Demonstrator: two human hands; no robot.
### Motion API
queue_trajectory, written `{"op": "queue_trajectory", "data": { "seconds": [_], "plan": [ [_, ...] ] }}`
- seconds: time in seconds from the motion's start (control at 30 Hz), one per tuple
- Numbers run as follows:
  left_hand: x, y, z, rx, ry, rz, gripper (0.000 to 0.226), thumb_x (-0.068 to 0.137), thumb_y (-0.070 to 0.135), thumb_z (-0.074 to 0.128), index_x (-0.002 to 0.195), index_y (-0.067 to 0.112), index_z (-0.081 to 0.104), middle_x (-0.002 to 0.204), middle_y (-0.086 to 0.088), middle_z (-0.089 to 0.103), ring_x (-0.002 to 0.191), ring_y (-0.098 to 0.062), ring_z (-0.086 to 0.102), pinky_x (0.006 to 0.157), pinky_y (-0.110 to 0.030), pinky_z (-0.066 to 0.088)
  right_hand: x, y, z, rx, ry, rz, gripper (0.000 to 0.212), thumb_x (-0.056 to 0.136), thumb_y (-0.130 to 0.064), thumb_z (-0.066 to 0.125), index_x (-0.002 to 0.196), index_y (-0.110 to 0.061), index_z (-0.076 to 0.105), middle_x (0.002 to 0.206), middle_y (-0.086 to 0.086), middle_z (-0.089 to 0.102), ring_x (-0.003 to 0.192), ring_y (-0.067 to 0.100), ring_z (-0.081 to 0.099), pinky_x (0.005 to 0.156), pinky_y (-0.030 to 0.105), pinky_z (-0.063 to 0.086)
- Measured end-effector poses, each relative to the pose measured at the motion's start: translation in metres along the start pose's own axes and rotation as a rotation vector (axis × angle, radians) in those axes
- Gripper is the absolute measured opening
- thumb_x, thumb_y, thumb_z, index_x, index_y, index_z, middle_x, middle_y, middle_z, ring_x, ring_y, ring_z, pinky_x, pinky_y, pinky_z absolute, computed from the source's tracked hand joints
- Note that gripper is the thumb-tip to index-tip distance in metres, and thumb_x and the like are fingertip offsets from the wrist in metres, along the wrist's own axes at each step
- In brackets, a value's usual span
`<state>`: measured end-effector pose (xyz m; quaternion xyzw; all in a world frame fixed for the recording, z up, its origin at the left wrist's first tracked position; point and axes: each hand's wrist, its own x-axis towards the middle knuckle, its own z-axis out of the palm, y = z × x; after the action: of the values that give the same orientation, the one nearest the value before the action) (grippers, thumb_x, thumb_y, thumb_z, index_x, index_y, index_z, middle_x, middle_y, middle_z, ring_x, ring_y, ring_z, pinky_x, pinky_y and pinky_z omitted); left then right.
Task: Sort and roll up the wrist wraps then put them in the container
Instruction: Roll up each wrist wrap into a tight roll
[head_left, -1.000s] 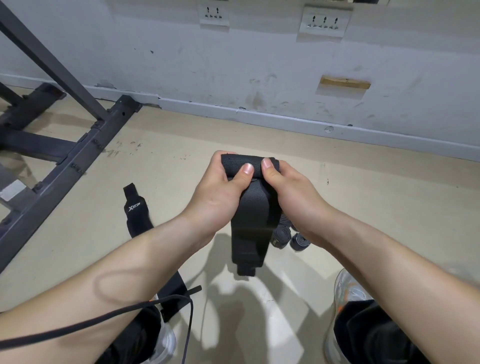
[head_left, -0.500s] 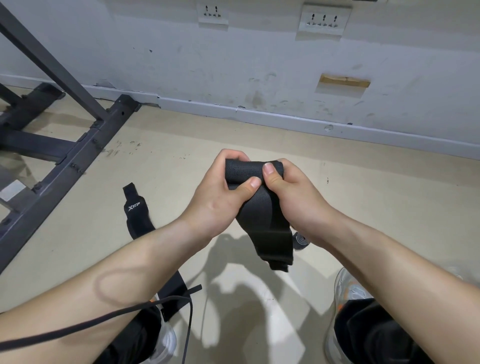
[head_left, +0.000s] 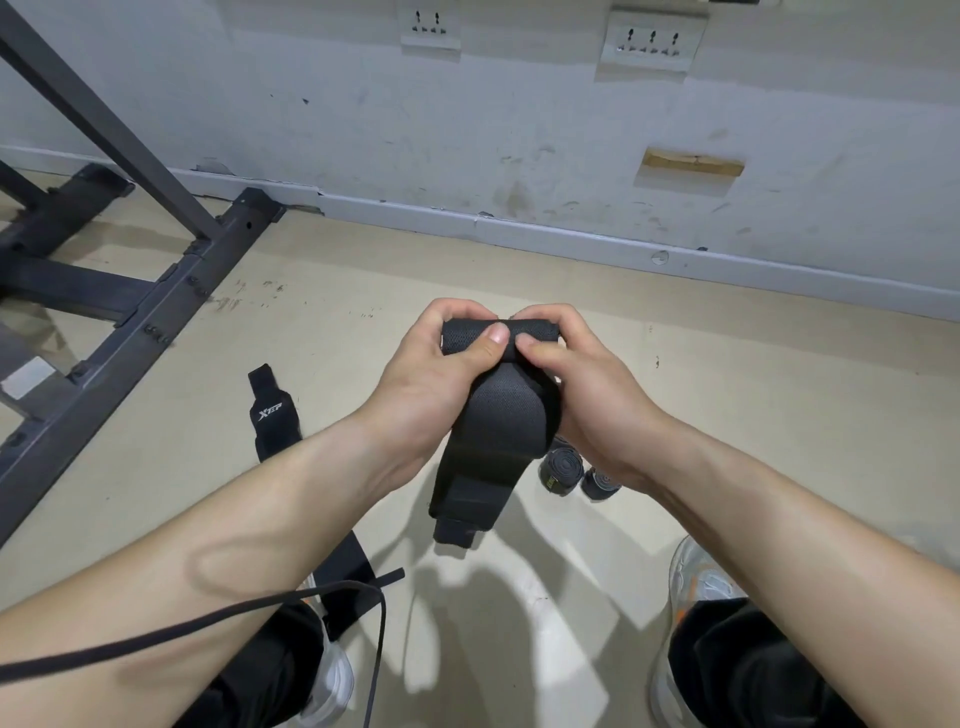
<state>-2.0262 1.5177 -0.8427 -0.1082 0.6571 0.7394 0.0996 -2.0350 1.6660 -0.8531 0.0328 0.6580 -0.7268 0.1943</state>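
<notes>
With your left grip (head_left: 431, 374) and right grip (head_left: 582, 384) both curled round the rolled top of the wrist wrap (head_left: 498, 421), held above the floor (head_left: 727, 415) with its tail hanging, roll it evenly, edges aligned, so the coil winds tight.

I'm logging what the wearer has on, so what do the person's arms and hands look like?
No sleeves show: the left forearm and right forearm are bare. The left hand and right hand show no gloves, rings or watch; nails are short. The left forearm bears a faint oval imprint, and a thin black cord crosses it.
</notes>
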Motion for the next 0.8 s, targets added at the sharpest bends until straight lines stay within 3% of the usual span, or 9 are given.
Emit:
{"op": "queue_trajectory", "data": {
  "seconds": [0.1, 0.17, 0.23, 0.3, 0.43, 0.5, 0.57, 0.67, 0.8],
  "plan": [
    [-0.001, 0.000, -0.003, 0.034, -0.063, 0.041, 0.014, 0.099, 0.013, 0.064, 0.105, 0.025, 0.061, 0.085, -0.002, 0.066, 0.081, -0.022, 0.063, 0.077, -0.036, 0.051, 0.004, 0.001, -0.001, -0.016, 0.014, 0.084, 0.039, 0.095, -0.053, 0.058, 0.117, -0.021, 0.057, 0.106, 0.001, 0.072, 0.107, 0.028, 0.072, 0.103, 0.059, 0.051],
    [-0.002, -0.002, -0.002, 0.072, -0.090, 0.058, 0.017, 0.100, 0.011, 0.062, 0.108, 0.025, 0.058, 0.078, 0.000, 0.064, 0.075, -0.020, 0.062, 0.070, -0.032, 0.051, 0.006, 0.003, 0.000, -0.059, 0.035, 0.111, 0.073, 0.075, -0.077, 0.056, 0.123, -0.023, 0.058, 0.117, 0.004, 0.073, 0.110, 0.027, 0.072, 0.104, 0.055, 0.051],
    [-0.002, -0.004, -0.001, 0.141, -0.107, 0.095, 0.020, 0.102, 0.010, 0.059, 0.109, 0.027, 0.052, 0.072, 0.005, 0.062, 0.069, -0.016, 0.059, 0.063, -0.027, 0.050, 0.008, 0.006, 0.000, -0.077, 0.045, 0.113, 0.086, 0.066, -0.085, 0.052, 0.123, -0.022, 0.062, 0.119, 0.006, 0.073, 0.110, 0.027, 0.072, 0.104, 0.053, 0.050],
    [-0.002, -0.006, -0.001, 0.238, -0.118, 0.142, 0.024, 0.103, 0.010, 0.056, 0.107, 0.031, 0.045, 0.070, 0.009, 0.061, 0.067, -0.014, 0.056, 0.062, -0.024, 0.048, 0.006, 0.004, 0.000, -0.087, 0.059, 0.117, 0.073, 0.075, -0.080, 0.051, 0.118, -0.022, 0.062, 0.117, 0.008, 0.073, 0.107, 0.028, 0.073, 0.102, 0.053, 0.053],
    [-0.002, -0.010, -0.001, 0.378, -0.099, 0.173, 0.027, 0.103, 0.016, 0.058, 0.108, 0.037, 0.041, 0.079, 0.006, 0.062, 0.072, -0.013, 0.058, 0.070, -0.030, 0.049, 0.006, 0.006, -0.004, -0.094, 0.086, 0.057, 0.035, 0.103, -0.052, 0.049, 0.111, -0.020, 0.057, 0.114, 0.012, 0.072, 0.106, 0.032, 0.072, 0.099, 0.058, 0.054],
    [-0.001, -0.008, 0.003, 0.224, -0.087, 0.069, 0.034, 0.099, 0.018, 0.066, 0.116, 0.032, 0.040, 0.079, 0.008, 0.067, 0.075, -0.012, 0.064, 0.075, -0.029, 0.052, 0.004, 0.005, -0.002, -0.106, 0.104, 0.022, 0.028, 0.100, -0.049, 0.052, 0.108, -0.023, 0.058, 0.110, 0.009, 0.071, 0.107, 0.034, 0.071, 0.099, 0.060, 0.053],
    [0.003, -0.004, 0.005, 0.082, -0.052, -0.067, 0.052, 0.085, 0.035, 0.074, 0.125, 0.025, 0.043, 0.094, 0.002, 0.072, 0.086, -0.016, 0.070, 0.088, -0.038, 0.056, 0.004, 0.005, -0.003, -0.168, 0.121, -0.014, 0.021, 0.097, -0.049, 0.052, 0.103, -0.030, 0.058, 0.104, 0.003, 0.070, 0.105, 0.031, 0.070, 0.098, 0.059, 0.053],
    [0.004, 0.002, 0.004, 0.014, -0.120, -0.218, 0.066, 0.088, 0.062, 0.060, 0.133, 0.013, 0.057, 0.123, -0.012, 0.072, 0.111, -0.025, 0.072, 0.103, -0.047, 0.054, 0.003, 0.008, -0.004, -0.250, 0.125, -0.082, 0.011, 0.106, -0.038, 0.050, 0.103, -0.030, 0.057, 0.101, -0.001, 0.068, 0.098, 0.023, 0.068, 0.095, 0.051, 0.056],
    [0.002, -0.003, 0.003, -0.109, -0.101, -0.273, 0.054, 0.103, 0.051, 0.049, 0.124, 0.006, 0.068, 0.121, -0.017, 0.073, 0.111, -0.029, 0.072, 0.102, -0.043, 0.054, 0.002, 0.010, -0.003, -0.269, 0.137, -0.139, 0.007, 0.107, -0.029, 0.050, 0.104, -0.030, 0.057, 0.103, 0.000, 0.067, 0.094, 0.019, 0.064, 0.091, 0.045, 0.053]
  ]
}}
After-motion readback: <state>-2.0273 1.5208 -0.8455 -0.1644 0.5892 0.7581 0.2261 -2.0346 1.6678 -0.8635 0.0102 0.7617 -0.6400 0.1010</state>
